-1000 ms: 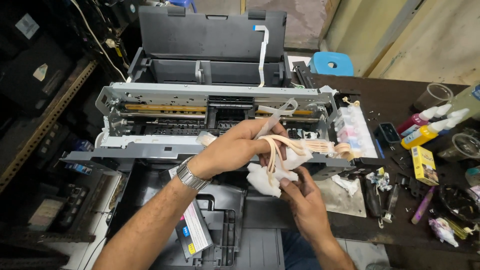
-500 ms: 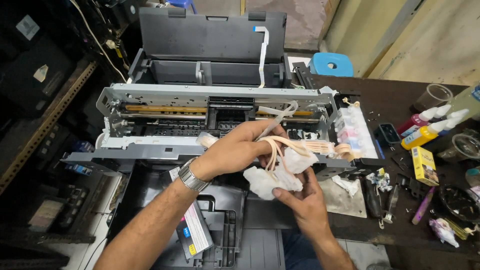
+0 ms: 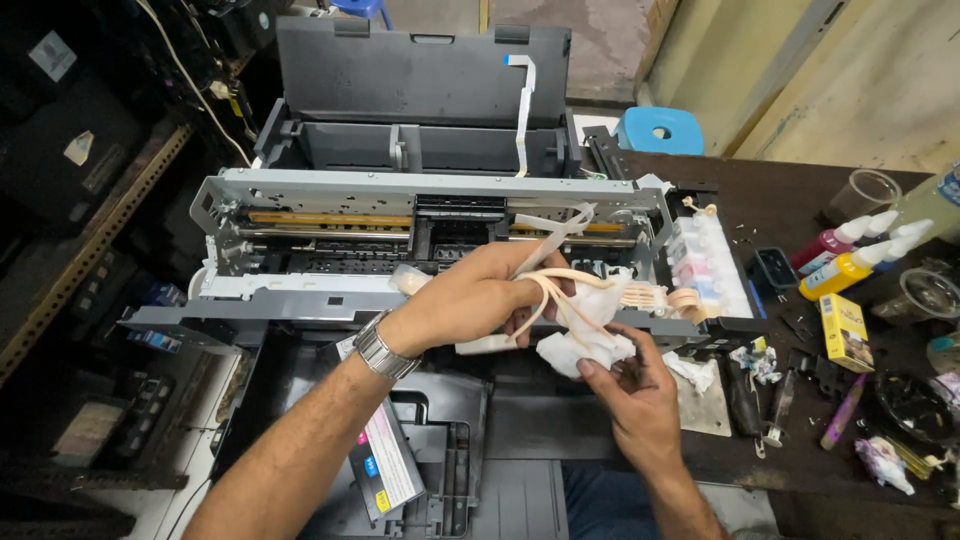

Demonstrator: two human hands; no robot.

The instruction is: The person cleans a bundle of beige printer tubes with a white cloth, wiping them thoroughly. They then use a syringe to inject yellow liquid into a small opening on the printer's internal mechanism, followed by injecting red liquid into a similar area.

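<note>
**Head view: the wad of tissue climbs the tubes**

Head camera, looking down: we are bent over an opened printer [image 3: 430,230] with its metal frame laid bare and its lid tipped back. Our left hand [image 3: 470,295] is closed around a bundle of pale ink tubes [image 3: 560,295], lifting them clear of the frame; a metal wristwatch [image 3: 383,350] sits on that wrist. Our right hand [image 3: 630,385] is pinched shut on a crumpled white tissue [image 3: 590,340], pressed against the tubes from below.

What has changed in the last second: the tissue hung lower before, beneath the left hand and mostly clear of the looped tubes. Now it has moved up and to the right, wrapped closer about the tubes where they bend towards the ink tank block [image 3: 705,265] at the right end of the printer. The right hand has followed it up; the left hand has scarcely shifted, keeping its grip. We judge this to be a wiping stroke along the tubes, working towards the tank end.

On the dark tabletop [image 3: 780,205] to the right stand ink bottles [image 3: 850,262] with white nozzles, a small yellow box [image 3: 843,330], clear plastic cups [image 3: 868,190] and scraps of used tissue. A blue stool [image 3: 660,128] stands behind, and a white ribbon cable [image 3: 525,100] hangs from the lid.
</note>
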